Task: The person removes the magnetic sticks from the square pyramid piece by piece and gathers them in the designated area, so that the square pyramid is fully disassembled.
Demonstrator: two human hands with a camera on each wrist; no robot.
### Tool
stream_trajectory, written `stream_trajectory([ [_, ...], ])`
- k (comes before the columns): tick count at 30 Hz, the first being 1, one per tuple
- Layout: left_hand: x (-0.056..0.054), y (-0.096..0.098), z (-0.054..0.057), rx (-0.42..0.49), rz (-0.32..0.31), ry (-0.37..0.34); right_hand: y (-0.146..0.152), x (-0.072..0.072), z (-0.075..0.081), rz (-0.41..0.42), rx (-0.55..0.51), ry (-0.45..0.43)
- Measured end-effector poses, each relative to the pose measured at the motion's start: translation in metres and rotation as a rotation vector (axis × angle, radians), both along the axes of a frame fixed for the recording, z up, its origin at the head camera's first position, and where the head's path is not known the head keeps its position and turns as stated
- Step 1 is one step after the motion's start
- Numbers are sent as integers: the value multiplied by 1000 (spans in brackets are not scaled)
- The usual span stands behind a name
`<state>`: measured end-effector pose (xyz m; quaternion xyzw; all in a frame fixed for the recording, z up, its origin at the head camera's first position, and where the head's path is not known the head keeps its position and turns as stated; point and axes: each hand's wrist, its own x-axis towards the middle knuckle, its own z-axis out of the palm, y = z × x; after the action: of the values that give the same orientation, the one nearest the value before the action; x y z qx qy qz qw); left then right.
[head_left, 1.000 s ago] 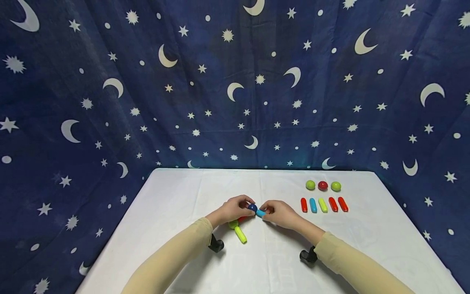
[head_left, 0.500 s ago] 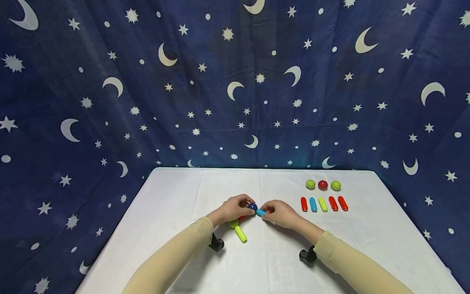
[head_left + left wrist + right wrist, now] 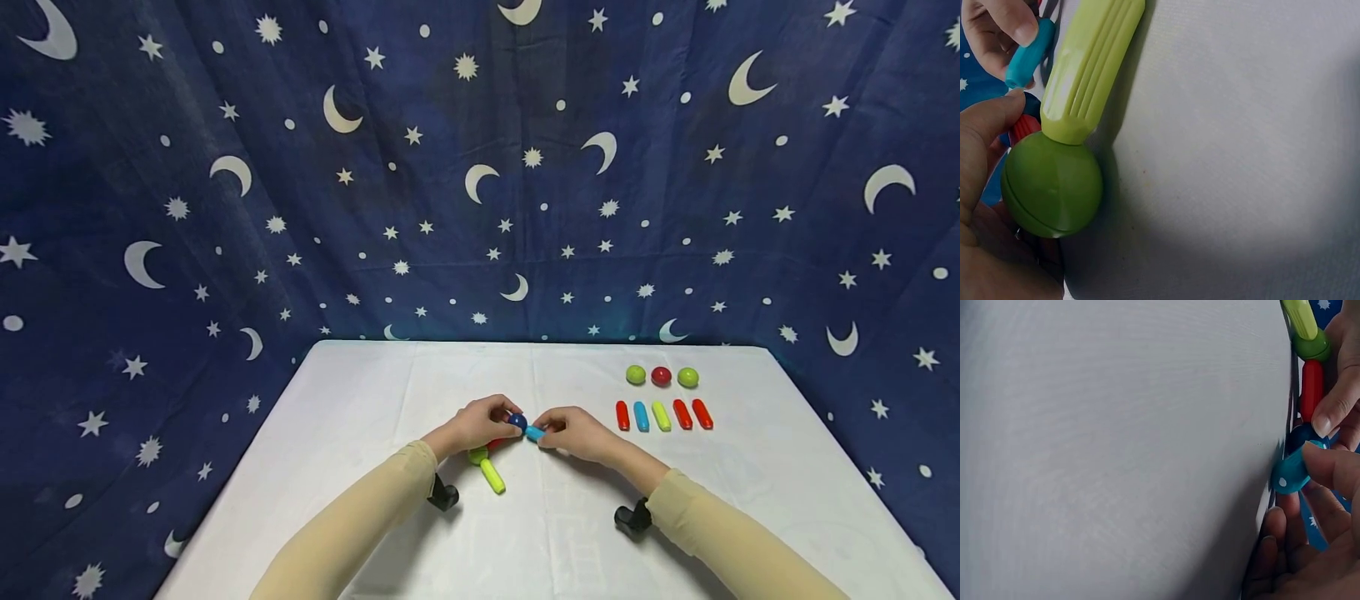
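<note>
Thumb and fingers of my left hand [image 3: 480,423] pinch a dark blue ball [image 3: 517,423] low over the table. A red rod [image 3: 1312,390] runs from that ball to a green ball [image 3: 1054,184], which bears a ribbed yellow-green rod [image 3: 492,476] pointing toward the front. From the other side, my right hand [image 3: 577,433] pinches a light blue rod [image 3: 534,433] by its sides. Its inner end is at the dark blue ball; whether the two are joined I cannot tell. Part of the red rod is hidden behind the left hand in the head view.
At the back right of the white table [image 3: 360,392], a row holds two green balls [image 3: 635,375] and a red ball [image 3: 661,377]. In front of them lie several loose rods [image 3: 662,416] in red, blue and yellow-green. A dark star-patterned cloth [image 3: 420,208] hangs behind.
</note>
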<state>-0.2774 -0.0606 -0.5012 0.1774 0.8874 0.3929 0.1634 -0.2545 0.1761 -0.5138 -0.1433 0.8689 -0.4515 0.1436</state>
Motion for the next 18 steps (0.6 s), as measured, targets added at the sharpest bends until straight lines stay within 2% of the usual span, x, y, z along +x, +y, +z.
stream_trajectory([
  [6, -1, 1, 1, 6, -6, 7, 11, -1, 6, -11, -52, -27],
  [12, -2, 1, 0, -1, -16, 5, 43, 0, 28, -23, -173, -12],
  [18, -1, 0, 0, -13, -18, -6, 99, 4, 51, -148, -162, -29],
])
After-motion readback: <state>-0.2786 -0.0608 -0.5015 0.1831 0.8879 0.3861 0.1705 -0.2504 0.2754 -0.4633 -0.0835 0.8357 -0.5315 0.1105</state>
